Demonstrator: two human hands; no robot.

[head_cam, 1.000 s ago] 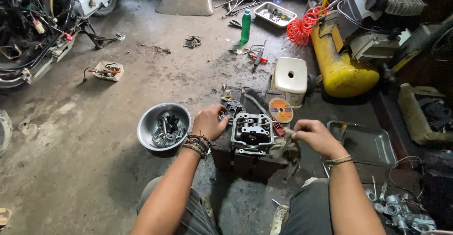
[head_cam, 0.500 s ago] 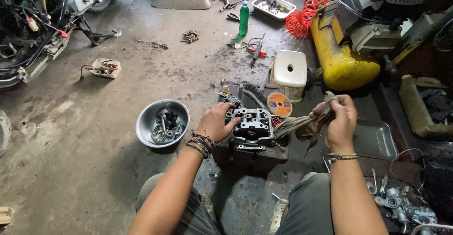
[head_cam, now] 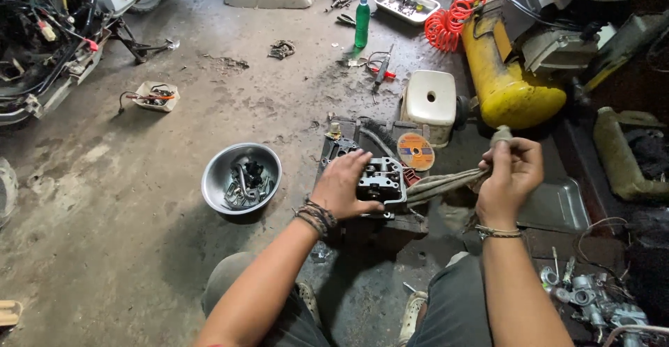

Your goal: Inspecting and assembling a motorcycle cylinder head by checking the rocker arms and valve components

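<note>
I see my left hand [head_cam: 346,183] laid over the cast-metal cylinder head [head_cam: 382,180], fingers curled and gripping its near-left side; the head is a blocky, grey, ribbed piece sitting on a dark oily block [head_cam: 380,225] just past my knees. My right hand [head_cam: 509,173] is raised at three o'clock of the head, its grip closed around a twisted, grimy cloth rag [head_cam: 446,183] that stretches taut from the fist back to the head. At nine o'clock of the head sits a round, shiny steel bowl [head_cam: 216,187] holding small metal parts. At one o'clock lies a flat orange cutting disc [head_cam: 416,152], and beyond it a white plastic stool [head_cam: 428,103] and a smooth yellow compressor tank [head_cam: 502,82] on the stained concrete floor [head_cam: 139,214].
</note>
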